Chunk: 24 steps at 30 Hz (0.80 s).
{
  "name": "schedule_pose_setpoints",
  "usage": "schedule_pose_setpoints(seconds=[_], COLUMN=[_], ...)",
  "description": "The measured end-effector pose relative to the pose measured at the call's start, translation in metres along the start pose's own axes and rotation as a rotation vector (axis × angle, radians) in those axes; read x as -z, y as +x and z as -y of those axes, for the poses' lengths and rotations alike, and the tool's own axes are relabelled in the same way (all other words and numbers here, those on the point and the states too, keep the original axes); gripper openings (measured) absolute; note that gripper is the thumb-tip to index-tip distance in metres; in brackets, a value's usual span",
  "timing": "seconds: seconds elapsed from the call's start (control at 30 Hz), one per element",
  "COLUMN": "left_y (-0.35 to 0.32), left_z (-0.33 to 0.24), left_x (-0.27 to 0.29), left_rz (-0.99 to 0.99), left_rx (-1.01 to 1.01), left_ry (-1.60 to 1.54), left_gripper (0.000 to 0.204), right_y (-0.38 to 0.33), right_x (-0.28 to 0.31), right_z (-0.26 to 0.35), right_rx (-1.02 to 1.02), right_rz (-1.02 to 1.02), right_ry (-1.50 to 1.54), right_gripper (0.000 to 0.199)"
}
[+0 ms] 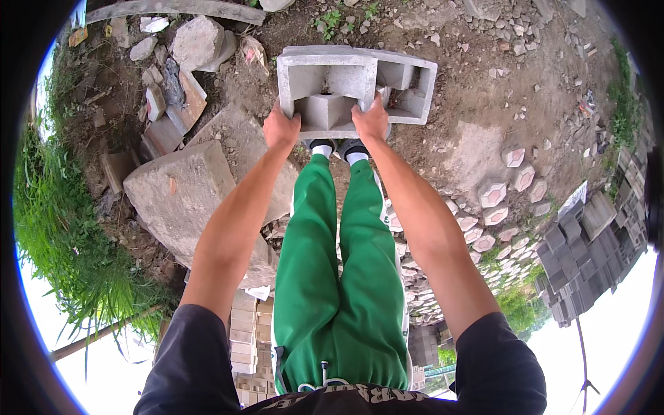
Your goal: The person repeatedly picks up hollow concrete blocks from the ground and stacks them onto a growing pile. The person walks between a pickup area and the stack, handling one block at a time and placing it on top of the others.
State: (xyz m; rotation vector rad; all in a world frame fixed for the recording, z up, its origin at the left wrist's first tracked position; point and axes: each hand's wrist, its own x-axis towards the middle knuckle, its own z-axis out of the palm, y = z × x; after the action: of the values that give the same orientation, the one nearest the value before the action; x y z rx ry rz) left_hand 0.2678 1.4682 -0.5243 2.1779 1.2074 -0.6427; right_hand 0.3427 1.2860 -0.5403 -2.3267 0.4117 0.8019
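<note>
A grey hollow concrete block point(356, 86) with square cavities hangs above the dirt ground in front of my feet. My left hand point(280, 128) grips its near left edge. My right hand point(371, 121) grips the near edge beside the middle web, fingers curled into a cavity. Both arms are stretched straight down. My green trousers point(339, 263) and shoes point(337, 146) show below the block.
Large broken concrete slabs point(180, 187) and rubble lie to the left, with grass point(62, 228) beyond. Hexagonal paving blocks point(494, 207) are spread on the right, next to stacks of dark grey blocks point(588, 242). Bare dirt point(477, 90) lies around the block.
</note>
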Motion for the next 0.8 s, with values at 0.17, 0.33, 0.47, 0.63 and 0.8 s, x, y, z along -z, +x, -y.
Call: schedule_pose_setpoints(seconds=[0.17, 0.33, 0.47, 0.63, 0.8], left_y=[0.004, -0.010, -0.050, -0.121, -0.229], left_z=[0.006, -0.002, -0.009, -0.006, -0.008], left_x=[-0.001, 0.006, 0.028, 0.066, 0.125], left_rz=[0.010, 0.029, 0.139, 0.311, 0.351], left_rx=[-0.020, -0.015, 0.039, 0.125, 0.034], left_ry=[0.045, 0.073, 0.170, 0.327, 0.343], left_gripper=[0.041, 0.039, 0.038, 0.032, 0.042], right_y=[-0.001, -0.005, -0.030, -0.118, -0.256], right_x=[-0.004, 0.003, 0.027, 0.074, 0.123], right_z=[-0.003, -0.008, -0.015, -0.018, -0.031], right_rx=[0.050, 0.084, -0.003, -0.290, -0.255], right_rz=[-0.021, -0.025, 0.067, 0.224, -0.015], right_ry=[0.088, 0.116, 0.027, -0.038, 0.141], right_gripper=[0.062, 0.063, 0.063, 0.062, 0.048])
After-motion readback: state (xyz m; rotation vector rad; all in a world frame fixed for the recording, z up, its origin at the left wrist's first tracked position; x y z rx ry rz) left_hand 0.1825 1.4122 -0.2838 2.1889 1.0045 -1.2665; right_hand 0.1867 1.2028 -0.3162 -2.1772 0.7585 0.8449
